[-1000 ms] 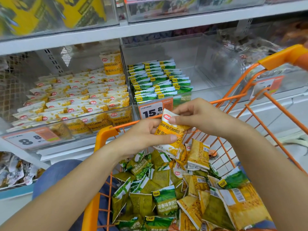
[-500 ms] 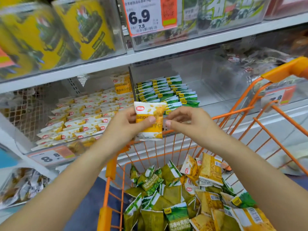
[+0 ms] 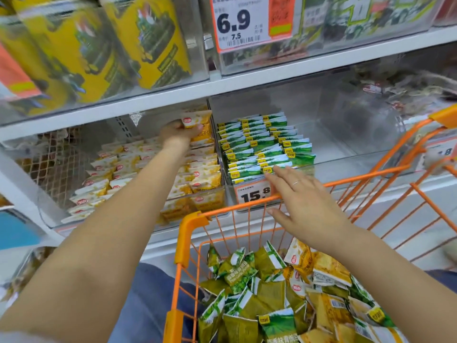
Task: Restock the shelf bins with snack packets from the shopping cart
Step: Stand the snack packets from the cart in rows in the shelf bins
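My left hand (image 3: pixel 179 133) reaches deep into the left shelf bin (image 3: pixel 138 214) and grips a yellow-and-white snack packet (image 3: pixel 197 122) at the back of the rows of like packets. My right hand (image 3: pixel 304 201) hovers open over the front rail of the orange shopping cart (image 3: pixel 193 221), fingers spread, holding nothing. The cart holds a heap of green packets (image 3: pixel 237 273) and yellow packets (image 3: pixel 329 268). The right bin (image 3: pixel 346 147) holds rows of green packets (image 3: pixel 262 144) on its left side.
A price tag reading 15.8 (image 3: pixel 252 194) hangs on the right bin's front. The upper shelf (image 3: pixel 247 80) carries clear bins with yellow tubs (image 3: pixel 148 40) and a 6.9 tag (image 3: pixel 237 23). Wire mesh (image 3: pixel 57 169) closes the left side. A further bin (image 3: pixel 408 100) lies at the right.
Both hands held the yellow packet above the cart. Now the left hand alone has carried it up into the back of the left bin, and the right hand has let go and opened.
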Tool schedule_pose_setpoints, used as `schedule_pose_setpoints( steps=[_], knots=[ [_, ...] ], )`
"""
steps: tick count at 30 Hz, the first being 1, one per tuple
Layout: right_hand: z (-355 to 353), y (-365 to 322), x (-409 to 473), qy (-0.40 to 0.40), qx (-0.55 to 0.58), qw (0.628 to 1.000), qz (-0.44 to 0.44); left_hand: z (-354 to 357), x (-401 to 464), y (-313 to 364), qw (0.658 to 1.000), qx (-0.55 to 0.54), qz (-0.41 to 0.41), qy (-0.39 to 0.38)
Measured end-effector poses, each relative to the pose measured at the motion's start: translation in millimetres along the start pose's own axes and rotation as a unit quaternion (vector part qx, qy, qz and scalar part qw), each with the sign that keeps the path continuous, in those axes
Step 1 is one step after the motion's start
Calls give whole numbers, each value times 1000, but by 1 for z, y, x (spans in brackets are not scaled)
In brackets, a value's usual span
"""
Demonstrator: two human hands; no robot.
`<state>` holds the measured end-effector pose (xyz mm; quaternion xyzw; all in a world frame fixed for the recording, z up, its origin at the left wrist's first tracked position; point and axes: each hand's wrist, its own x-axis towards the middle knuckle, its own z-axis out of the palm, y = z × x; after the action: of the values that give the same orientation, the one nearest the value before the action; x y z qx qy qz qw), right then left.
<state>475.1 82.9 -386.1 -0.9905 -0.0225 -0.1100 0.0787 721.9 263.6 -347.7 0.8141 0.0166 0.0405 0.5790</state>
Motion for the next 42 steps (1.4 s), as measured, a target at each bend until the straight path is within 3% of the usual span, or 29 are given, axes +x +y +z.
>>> schedule_pose_setpoints(
  steps=[3, 9, 13, 15, 17, 19, 20, 21, 23, 25, 29, 32, 34, 36, 40, 42],
  knots=[
    [2, -1, 0, 19, -14, 1000, -11, 5, 3, 2, 985, 166, 4, 39],
    [1, -2, -2, 81, 24, 995, -46, -6, -12, 16, 986, 163, -3, 30],
    [-2, -6, -7, 149, 50, 973, -172, -28, -75, 21, 981, 25, 187, 47],
    [-2, -9, -8, 177, 51, 963, -199, -36, -125, 16, 959, 27, 281, -35],
    [-2, -15, -12, 186, 36, 953, -237, -44, -174, 5, 937, 60, 320, -129],
    [-3, -28, -16, 110, 44, 966, -231, -50, -211, -7, 910, 129, 327, -223],
    [-3, -35, -18, 11, 43, 980, -195, -52, -221, -15, 880, 213, 327, -270],
    [-2, -40, -20, -124, 18, 981, -151, -54, -229, -23, 828, 329, 326, -316],
    [10, -46, -27, -355, -33, 927, -115, -55, -235, -38, 707, 516, 304, -375],
    [23, -48, -34, -476, -29, 872, -109, -56, -236, -47, 677, 558, 300, -375],
    [47, -53, -46, -548, 23, 830, -102, -53, -234, -50, 696, 541, 311, -356],
    [55, -52, -49, -550, 44, 829, -86, -53, -233, -52, 676, 568, 307, -355],
    [51, -45, -43, -546, 87, 830, -67, -53, -233, -52, 683, 556, 311, -357],
    [31, -34, -33, -514, 155, 842, -50, -53, -233, -48, 726, 503, 288, -369],
    [-21, -15, -16, -398, 357, 844, 32, -52, -224, -38, 866, 261, 176, -390],
    [-37, -13, -14, -352, 412, 840, 34, -51, -223, -31, 900, 152, 111, -393]
  ],
)
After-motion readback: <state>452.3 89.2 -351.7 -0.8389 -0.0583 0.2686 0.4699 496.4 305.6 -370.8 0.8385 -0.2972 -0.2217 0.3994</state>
